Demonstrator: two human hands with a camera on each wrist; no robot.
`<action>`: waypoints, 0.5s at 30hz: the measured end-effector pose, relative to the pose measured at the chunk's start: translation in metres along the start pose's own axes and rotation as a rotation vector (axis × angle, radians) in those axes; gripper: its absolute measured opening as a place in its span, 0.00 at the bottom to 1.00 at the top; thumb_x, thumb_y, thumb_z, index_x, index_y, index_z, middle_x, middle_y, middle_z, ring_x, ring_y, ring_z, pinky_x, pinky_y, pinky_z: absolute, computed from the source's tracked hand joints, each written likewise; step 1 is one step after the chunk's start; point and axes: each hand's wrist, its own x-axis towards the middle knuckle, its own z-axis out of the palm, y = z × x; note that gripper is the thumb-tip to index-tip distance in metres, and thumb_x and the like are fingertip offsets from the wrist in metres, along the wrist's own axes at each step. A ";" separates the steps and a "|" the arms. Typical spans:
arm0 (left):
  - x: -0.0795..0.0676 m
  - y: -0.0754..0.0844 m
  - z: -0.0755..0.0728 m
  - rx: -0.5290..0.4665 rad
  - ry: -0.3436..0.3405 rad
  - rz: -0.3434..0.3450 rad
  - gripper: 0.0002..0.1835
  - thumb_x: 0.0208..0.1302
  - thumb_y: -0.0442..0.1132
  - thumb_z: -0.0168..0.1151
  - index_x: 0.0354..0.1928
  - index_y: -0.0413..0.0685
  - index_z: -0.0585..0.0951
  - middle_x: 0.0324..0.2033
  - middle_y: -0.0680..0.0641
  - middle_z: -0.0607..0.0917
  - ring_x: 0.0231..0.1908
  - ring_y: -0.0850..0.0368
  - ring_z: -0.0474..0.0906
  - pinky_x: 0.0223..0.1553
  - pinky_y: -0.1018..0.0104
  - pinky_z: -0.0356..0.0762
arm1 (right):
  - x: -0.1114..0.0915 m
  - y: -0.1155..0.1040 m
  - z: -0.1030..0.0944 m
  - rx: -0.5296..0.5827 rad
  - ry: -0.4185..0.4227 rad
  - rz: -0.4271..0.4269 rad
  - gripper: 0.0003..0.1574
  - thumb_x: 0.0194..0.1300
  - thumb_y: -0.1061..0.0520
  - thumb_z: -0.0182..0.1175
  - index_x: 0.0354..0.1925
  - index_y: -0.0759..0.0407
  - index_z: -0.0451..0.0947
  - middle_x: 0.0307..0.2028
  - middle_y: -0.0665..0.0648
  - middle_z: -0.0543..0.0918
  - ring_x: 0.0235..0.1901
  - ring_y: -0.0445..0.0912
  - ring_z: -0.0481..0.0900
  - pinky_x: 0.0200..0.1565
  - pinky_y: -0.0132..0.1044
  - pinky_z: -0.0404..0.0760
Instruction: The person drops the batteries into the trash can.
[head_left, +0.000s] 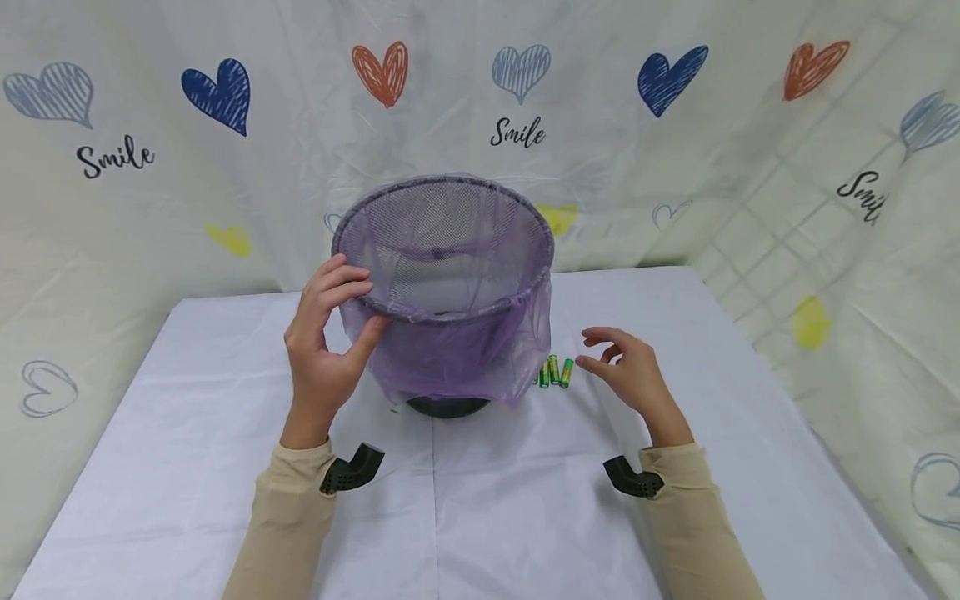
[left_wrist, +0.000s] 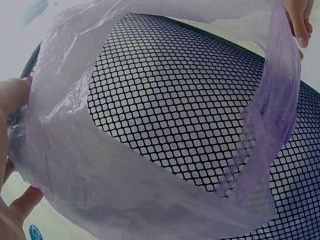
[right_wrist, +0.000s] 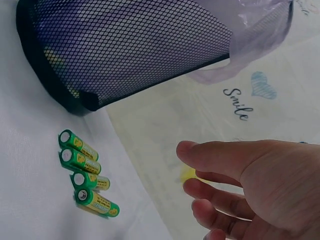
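Observation:
A black mesh wastebasket (right_wrist: 140,50) stands on the table, lined with a thin purple plastic bag (head_left: 450,362) folded out over its rim. My left hand (head_left: 326,333) grips the left side of the bagged rim, fingers over the edge and thumb at the front. Several green AA-type batteries (right_wrist: 82,162) lie in a row on the table, right of the wastebasket's base. Just right of them in the head view is my right hand (head_left: 626,367), raised with loosely bent fingers and nothing held. In the right wrist view its thumb and fingertips are apart.
A white cloth covers the table (head_left: 225,467). Behind it hangs a pale curtain (head_left: 442,142) printed with hearts and "Smile". A black wrist camera mount (head_left: 352,468) sits at the left cuff, another mount (head_left: 633,477) at the right.

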 end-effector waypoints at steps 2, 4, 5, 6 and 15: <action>0.000 0.000 0.000 -0.001 0.000 0.000 0.24 0.60 0.48 0.67 0.42 0.28 0.81 0.44 0.31 0.82 0.59 0.30 0.70 0.70 0.45 0.66 | 0.001 0.002 0.001 0.006 -0.011 0.006 0.27 0.58 0.57 0.69 0.56 0.59 0.77 0.46 0.62 0.84 0.32 0.46 0.75 0.29 0.27 0.74; 0.000 0.000 0.000 -0.003 0.000 -0.001 0.24 0.60 0.48 0.67 0.42 0.28 0.81 0.44 0.31 0.82 0.59 0.30 0.70 0.70 0.45 0.66 | 0.001 0.003 0.002 0.010 -0.019 0.007 0.27 0.57 0.57 0.69 0.56 0.60 0.77 0.46 0.62 0.84 0.32 0.46 0.75 0.28 0.27 0.74; 0.000 0.000 0.000 -0.003 -0.001 -0.001 0.24 0.60 0.48 0.67 0.42 0.28 0.80 0.44 0.31 0.82 0.59 0.30 0.70 0.70 0.45 0.66 | 0.001 0.004 0.003 0.009 -0.023 0.008 0.28 0.57 0.56 0.69 0.56 0.60 0.77 0.46 0.62 0.84 0.32 0.46 0.75 0.28 0.27 0.73; 0.000 0.001 0.000 -0.003 -0.001 -0.001 0.24 0.60 0.48 0.67 0.42 0.28 0.80 0.44 0.31 0.82 0.59 0.30 0.70 0.70 0.45 0.66 | 0.001 0.005 0.003 0.008 -0.027 0.009 0.28 0.57 0.56 0.70 0.56 0.60 0.77 0.46 0.62 0.84 0.32 0.46 0.75 0.28 0.27 0.73; 0.005 0.012 0.003 -0.001 0.008 0.005 0.24 0.61 0.47 0.67 0.41 0.26 0.80 0.42 0.29 0.81 0.58 0.29 0.71 0.70 0.45 0.66 | 0.003 0.010 0.006 -0.007 -0.096 0.043 0.30 0.58 0.55 0.69 0.58 0.60 0.75 0.48 0.62 0.83 0.34 0.48 0.76 0.31 0.31 0.74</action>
